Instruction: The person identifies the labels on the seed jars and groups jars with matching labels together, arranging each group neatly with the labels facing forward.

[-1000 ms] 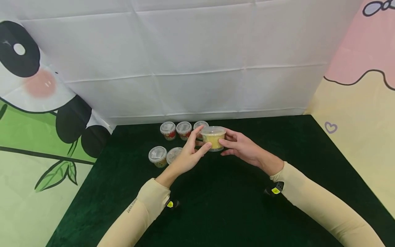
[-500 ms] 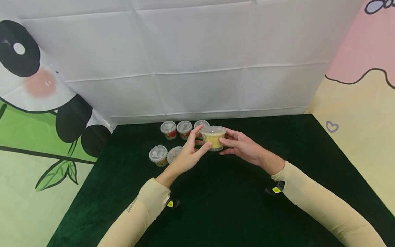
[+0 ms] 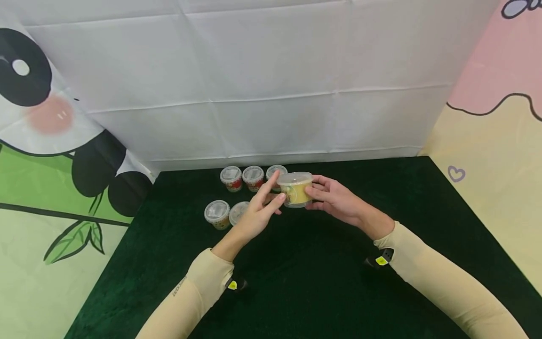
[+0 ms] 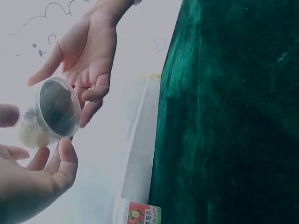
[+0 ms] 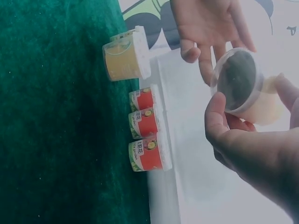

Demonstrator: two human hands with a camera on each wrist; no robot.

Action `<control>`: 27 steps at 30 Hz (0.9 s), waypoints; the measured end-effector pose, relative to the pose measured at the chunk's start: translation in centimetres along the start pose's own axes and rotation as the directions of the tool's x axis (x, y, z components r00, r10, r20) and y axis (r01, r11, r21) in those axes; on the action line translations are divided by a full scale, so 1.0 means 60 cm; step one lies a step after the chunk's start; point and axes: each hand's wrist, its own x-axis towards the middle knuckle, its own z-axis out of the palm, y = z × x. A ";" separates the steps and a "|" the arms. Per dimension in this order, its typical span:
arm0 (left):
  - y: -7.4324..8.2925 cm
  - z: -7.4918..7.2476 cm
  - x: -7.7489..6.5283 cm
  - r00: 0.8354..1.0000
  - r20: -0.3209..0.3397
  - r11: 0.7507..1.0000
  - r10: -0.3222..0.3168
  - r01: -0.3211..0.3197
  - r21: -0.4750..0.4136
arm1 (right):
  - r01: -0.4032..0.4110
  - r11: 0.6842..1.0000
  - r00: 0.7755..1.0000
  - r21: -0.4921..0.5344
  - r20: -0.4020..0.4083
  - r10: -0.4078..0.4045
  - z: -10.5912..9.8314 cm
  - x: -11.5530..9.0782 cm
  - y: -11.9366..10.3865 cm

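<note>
A clear plastic tub [image 3: 295, 190] with a flat lid and yellow contents is held up over the dark green table. My right hand [image 3: 338, 201] grips its right side, thumb in front and the other fingers behind. My left hand [image 3: 256, 214] is at the tub's left side with its fingers spread, thumb tip right at the wall and index finger up beside the lid. The tub's dark round base [image 5: 238, 80] shows in the right wrist view, with the left hand's loose fingers [image 5: 205, 70] behind it.
Three lidded tubs with red labels [image 5: 150, 154] stand in a row at the back. Nearer, a lidded tub with tan contents [image 3: 217, 214] stands beside another tub [image 3: 238, 212], partly hidden by my left hand. A white cloth backdrop [image 3: 262, 127] rises behind the table.
The tub has shifted slightly right and turned a little with my right hand. My left thumb has slid off its front to the left edge, and the left fingers have loosened.
</note>
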 end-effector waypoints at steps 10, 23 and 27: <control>-0.007 -0.008 0.002 0.998 -0.027 0.998 -0.050 0.051 0.041 | 0.016 0.999 1.000 -0.037 0.019 -0.015 0.004 0.001 -0.002; -0.009 -0.020 0.003 0.992 0.050 0.992 -0.117 0.115 0.043 | 0.022 1.000 0.997 -0.021 0.068 -0.021 0.008 0.003 0.000; -0.009 -0.023 0.005 0.993 0.048 0.993 -0.111 0.110 0.036 | 0.020 0.999 0.998 -0.043 0.060 -0.018 0.006 0.003 0.001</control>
